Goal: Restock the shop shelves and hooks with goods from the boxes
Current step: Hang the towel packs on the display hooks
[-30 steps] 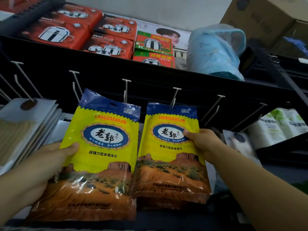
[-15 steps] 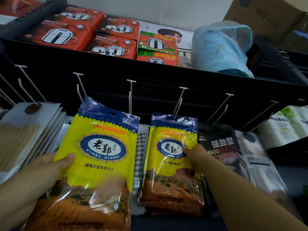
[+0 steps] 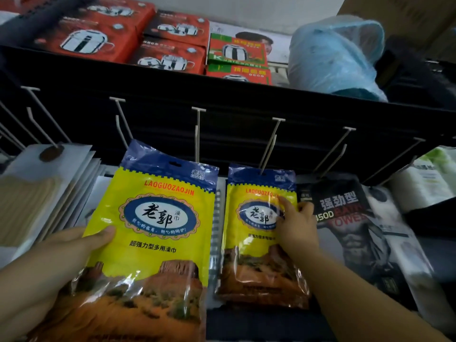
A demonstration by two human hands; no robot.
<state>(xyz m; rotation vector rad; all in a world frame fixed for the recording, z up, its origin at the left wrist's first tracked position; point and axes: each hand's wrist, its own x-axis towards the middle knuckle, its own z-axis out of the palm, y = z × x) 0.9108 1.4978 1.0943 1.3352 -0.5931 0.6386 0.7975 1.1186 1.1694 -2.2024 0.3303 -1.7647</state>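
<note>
A person's left hand (image 3: 61,255) grips a yellow-and-blue towel packet (image 3: 158,233) at its 9 o'clock edge, thumb clamped across the front, the pack loose and tilted beneath two bare hooks (image 3: 197,134). Its hang hole sits off to the side of either prong, so a push upward could miss and crease the header, or the slick film could slide out from under the thumb.

At 3 o'clock from it, a second yellow packet (image 3: 259,233) hangs on its own hook (image 3: 270,146), and the right hand (image 3: 296,223) pinches its right edge, fingers curled onto the front. By the look of it, a tug there could drag the pack off the prong's open end, or swing it into the black towel pack (image 3: 345,218) just beside.

Around them: at 9 o'clock, a stack of pale flat packs (image 3: 37,193) crowds the left hand's elbow room. At 12 o'clock, the black shelf (image 3: 222,99) overhangs the hooks and carries red pot boxes (image 3: 98,33), green boxes (image 3: 237,53) and a blue plastic-wrapped bundle (image 3: 335,53); its lip limits how high a packet can be lifted. At 3 o'clock, white-and-green packs (image 3: 424,178) hang. The protruding prongs stand in the way of any sideways sweep.
</note>
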